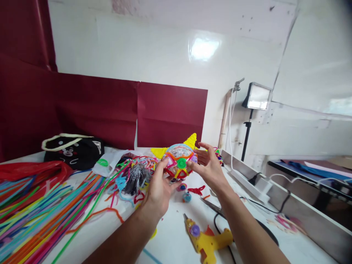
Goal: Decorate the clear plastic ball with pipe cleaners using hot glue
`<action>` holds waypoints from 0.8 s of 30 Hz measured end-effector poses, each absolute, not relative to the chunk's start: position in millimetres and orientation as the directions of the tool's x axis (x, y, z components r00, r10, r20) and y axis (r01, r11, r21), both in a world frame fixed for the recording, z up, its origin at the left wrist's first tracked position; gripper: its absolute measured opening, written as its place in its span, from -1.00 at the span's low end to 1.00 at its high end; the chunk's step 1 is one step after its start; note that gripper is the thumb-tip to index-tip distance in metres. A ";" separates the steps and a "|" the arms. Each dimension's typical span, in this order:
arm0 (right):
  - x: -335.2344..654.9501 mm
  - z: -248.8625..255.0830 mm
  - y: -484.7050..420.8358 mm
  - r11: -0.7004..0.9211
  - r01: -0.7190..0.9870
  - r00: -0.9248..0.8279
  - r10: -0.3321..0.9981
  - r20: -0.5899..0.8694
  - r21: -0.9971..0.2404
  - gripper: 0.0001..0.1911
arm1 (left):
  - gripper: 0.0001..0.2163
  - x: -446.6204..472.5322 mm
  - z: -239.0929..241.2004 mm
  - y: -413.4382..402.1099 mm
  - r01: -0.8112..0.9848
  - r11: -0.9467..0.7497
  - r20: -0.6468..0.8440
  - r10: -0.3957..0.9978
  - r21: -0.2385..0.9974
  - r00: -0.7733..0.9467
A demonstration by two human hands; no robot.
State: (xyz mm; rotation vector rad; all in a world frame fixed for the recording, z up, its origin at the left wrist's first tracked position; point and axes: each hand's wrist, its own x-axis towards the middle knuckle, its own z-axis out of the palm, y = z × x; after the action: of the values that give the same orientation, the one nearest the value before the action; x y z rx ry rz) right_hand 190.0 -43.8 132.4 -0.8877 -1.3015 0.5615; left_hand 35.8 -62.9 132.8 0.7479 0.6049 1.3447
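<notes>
Between my two hands is a rounded pipe-cleaner craft (173, 168) with orange, pink and light blue outlines, a green disc in the middle and yellow pointed pieces sticking out at the top and left. My left hand (161, 187) grips it from the left and below, thumb on its front. On the other side my right hand (207, 165) has its thumb at the craft's right edge and its fingers curled round behind, partly hidden. Just below lie a small blue ball-like piece (187, 197) and a red twisted pipe cleaner (196, 190).
A yellow glue gun (210, 242) lies in front, near scissors (211, 206) partly under my right forearm. Loose pipe cleaners (55, 216) cover the left side, with a black bag (73, 152) behind. A white power strip (254, 189) and cables run along the right edge.
</notes>
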 end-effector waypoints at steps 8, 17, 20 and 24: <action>192.0 135.8 -42.8 0.603 0.149 0.182 0.762 0.621 -0.784 -0.23 | -0.58 37.9 121.8 -55.2 -0.569 -0.070 0.170 0.978 0.820 0.125; 188.4 135.8 -44.7 0.692 0.210 0.171 0.670 0.723 -0.691 -0.30 | -0.54 33.5 125.1 -58.5 -0.471 -0.185 0.264 0.959 0.862 0.106; 189.9 135.7 -43.1 0.712 0.209 0.182 0.645 0.742 -0.670 -0.29 | -0.55 31.7 128.6 -59.2 -0.454 -0.201 0.279 0.954 0.868 0.110; 194.0 136.3 -40.8 0.732 0.220 0.188 0.616 0.765 -0.644 -0.24 | -0.51 36.2 138.6 -59.0 -0.420 -0.225 0.285 0.955 0.879 0.086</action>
State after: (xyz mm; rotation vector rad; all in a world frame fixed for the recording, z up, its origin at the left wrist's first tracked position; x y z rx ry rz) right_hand 194.0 -40.8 136.3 -0.7517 -1.3872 0.3196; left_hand 36.2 -59.0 138.6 1.1376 0.6548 1.4551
